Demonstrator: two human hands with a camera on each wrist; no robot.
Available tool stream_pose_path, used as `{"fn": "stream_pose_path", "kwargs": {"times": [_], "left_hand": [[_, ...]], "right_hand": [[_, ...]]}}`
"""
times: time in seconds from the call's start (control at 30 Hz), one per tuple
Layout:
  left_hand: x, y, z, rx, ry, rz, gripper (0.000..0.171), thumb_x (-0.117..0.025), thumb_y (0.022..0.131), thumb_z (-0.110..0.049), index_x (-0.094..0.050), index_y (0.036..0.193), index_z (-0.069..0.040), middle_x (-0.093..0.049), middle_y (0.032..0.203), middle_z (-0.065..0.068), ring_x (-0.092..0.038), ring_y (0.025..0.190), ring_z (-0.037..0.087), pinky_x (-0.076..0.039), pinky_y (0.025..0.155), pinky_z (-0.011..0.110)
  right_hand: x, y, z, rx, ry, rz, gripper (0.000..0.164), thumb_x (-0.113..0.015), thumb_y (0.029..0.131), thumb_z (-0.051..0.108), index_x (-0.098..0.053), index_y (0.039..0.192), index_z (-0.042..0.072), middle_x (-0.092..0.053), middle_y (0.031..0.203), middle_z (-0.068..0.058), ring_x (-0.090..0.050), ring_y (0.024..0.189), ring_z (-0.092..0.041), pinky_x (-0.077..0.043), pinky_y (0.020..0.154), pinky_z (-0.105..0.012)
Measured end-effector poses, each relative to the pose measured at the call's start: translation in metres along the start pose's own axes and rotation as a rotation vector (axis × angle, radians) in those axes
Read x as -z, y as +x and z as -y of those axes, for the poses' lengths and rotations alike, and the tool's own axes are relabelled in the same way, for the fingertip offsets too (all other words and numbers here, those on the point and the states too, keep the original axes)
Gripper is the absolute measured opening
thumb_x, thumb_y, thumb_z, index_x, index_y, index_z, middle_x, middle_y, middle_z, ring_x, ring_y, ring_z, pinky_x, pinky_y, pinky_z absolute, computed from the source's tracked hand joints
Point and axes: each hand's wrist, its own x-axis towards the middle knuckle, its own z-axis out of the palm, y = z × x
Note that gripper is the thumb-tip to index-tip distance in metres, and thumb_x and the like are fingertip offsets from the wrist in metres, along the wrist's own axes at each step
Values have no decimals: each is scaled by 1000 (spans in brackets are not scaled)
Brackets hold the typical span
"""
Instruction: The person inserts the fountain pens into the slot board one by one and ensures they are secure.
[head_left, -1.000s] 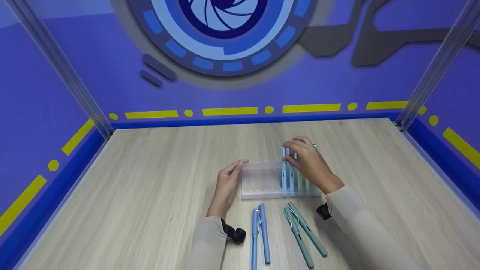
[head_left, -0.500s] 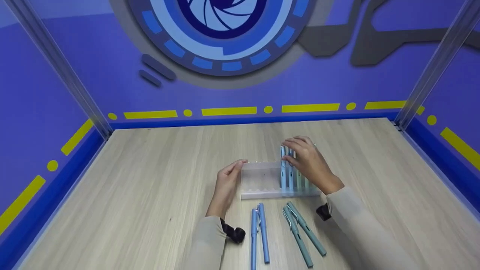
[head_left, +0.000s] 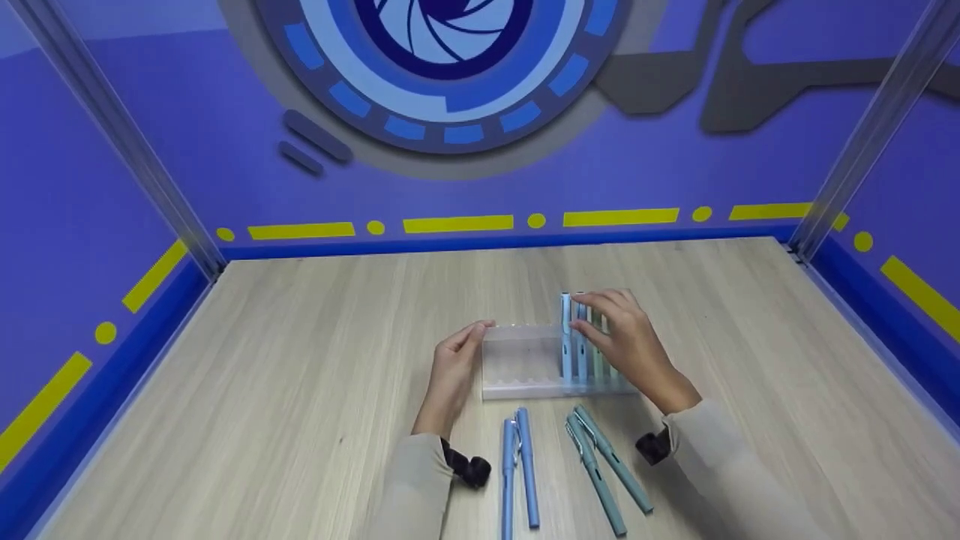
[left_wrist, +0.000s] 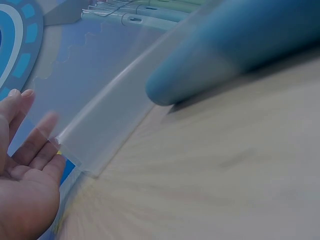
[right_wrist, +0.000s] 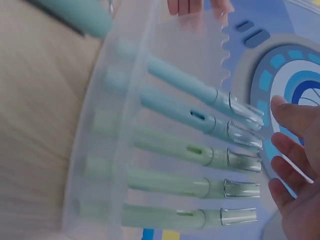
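A translucent pen rack [head_left: 521,364] stands upright on the table. My left hand [head_left: 455,367] holds its upper left corner between thumb and fingers; in the left wrist view some fingers [left_wrist: 37,142] show behind the clear panel. Two light blue pens [head_left: 566,337] stand in the rack's slots, and three pale green pens [right_wrist: 172,182] stand beside them, clips up. My right hand [head_left: 626,334] is beside the pen tops, thumb and fingers spread. In the right wrist view a gap shows between that hand [right_wrist: 300,150] and the pens.
Two blue pens [head_left: 530,472] lie on the table in front of the rack. Two dark green pens [head_left: 615,461] lie to their right. Purple panels [head_left: 480,187] wall in the table [head_left: 300,375] at the back and sides.
My right hand has let go of the pen tops and drawn back slightly right and down, its fingers parting. My left hand and the rack have stayed put.
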Motion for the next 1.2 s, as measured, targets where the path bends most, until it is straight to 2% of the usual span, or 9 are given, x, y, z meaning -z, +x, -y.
{"fn": "stream_pose_path", "kwargs": {"times": [0.1, 0.23, 0.47, 0.6, 0.73, 1.03, 1.2], "left_hand": [[0, -1, 0, 0, 6, 7, 40, -60, 93, -41, -68, 118, -11, -65, 126, 3, -50, 131, 18, -37, 114, 30], [0, -2, 0, 4, 19, 14, 45, -60, 90, -47, -68, 118, -13, -65, 127, 1, -48, 133, 17, -37, 114, 28], [1, -1, -1, 10, 14, 0, 42, -61, 90, -45, -69, 117, -13, -65, 126, 1, -49, 132, 17, -37, 114, 29], [0, -1, 0, 13, 4, 1, 40, -60, 93, -41, -68, 118, -12, -65, 127, 3, -49, 132, 18, -37, 114, 30], [-1, 0, 0, -1, 0, -5, 38, -59, 95, -37, -67, 118, -8, -65, 126, 6, -49, 132, 20, -37, 115, 31], [0, 0, 1, 10, 7, 0, 44, -60, 92, -44, -67, 120, -10, -65, 126, 5, -50, 131, 20, -37, 114, 32], [1, -1, 1, -7, -23, 21, 41, -60, 93, -40, -67, 120, -9, -65, 126, 5, -49, 132, 19, -36, 115, 30]], "right_hand": [[0, -11, 4, -57, 69, 13, 35, -79, 78, 11, -70, 111, 7, -69, 104, -6, -64, 99, -19, -57, 85, -35], [0, -25, 6, -131, 149, 83, 33, -78, 78, 10, -70, 110, 7, -69, 100, -5, -67, 92, -18, -59, 79, -32], [5, -48, 8, -260, 309, 356, 32, -74, 84, 15, -68, 112, 2, -69, 97, -7, -64, 83, -13, -59, 70, -25], [8, -53, 7, -290, 339, 483, 34, -72, 85, 21, -67, 113, 1, -69, 95, -6, -63, 82, -10, -59, 71, -26], [11, -57, 8, -302, 336, 581, 36, -73, 85, 24, -68, 112, 2, -68, 89, -2, -61, 79, -7, -56, 68, -22], [16, -65, 6, -366, 375, 732, 47, -74, 84, 26, -62, 120, -1, -68, 91, -5, -61, 81, -10, -51, 65, -19], [17, -67, 6, -408, 431, 777, 53, -75, 84, 27, -59, 126, -2, -67, 95, -9, -59, 80, -13, -50, 64, -19]]}}
